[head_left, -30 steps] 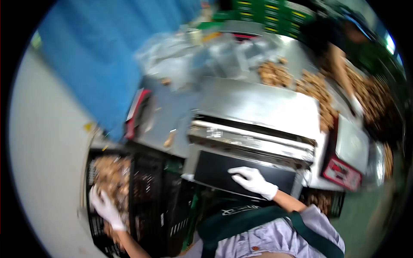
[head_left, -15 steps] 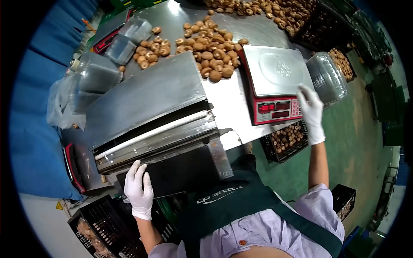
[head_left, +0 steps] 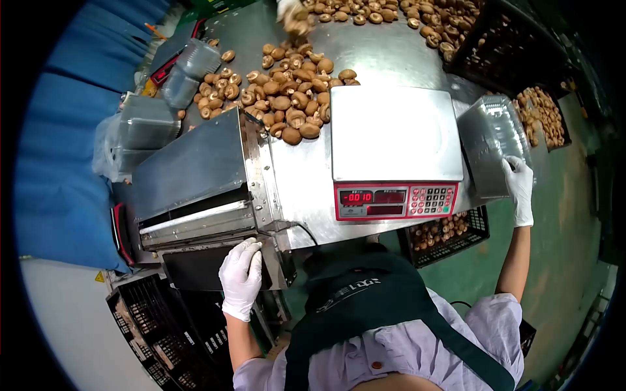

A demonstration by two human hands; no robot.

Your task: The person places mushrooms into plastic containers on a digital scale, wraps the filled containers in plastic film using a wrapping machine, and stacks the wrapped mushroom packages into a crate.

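Observation:
My right hand [head_left: 520,186], in a white glove, is at the near edge of a stack of clear plastic trays [head_left: 489,140]. Its thumb and fingers pinch the rim. My left hand [head_left: 241,277], also gloved, is at the front of a metal film-wrapping machine [head_left: 195,173], over its black plate [head_left: 192,268]. Its fingers are loosely bent, and I see nothing held in them. Between my hands stands a red scale [head_left: 394,133] with a bare steel platform; its display shows -0.010.
Brown mushrooms [head_left: 293,94] lie heaped behind the machine. Another person's gloved hand [head_left: 290,10] is at the far edge with blurred mushrooms. More clear trays [head_left: 153,120] stand at left. Black crates [head_left: 508,42] stand at back right, below the table [head_left: 300,176] and on the floor.
My right hand has moved from beside the scale's keypad to the tray stack and closed on its rim. My view has turned to the right. Another person's hand has appeared at the far edge.

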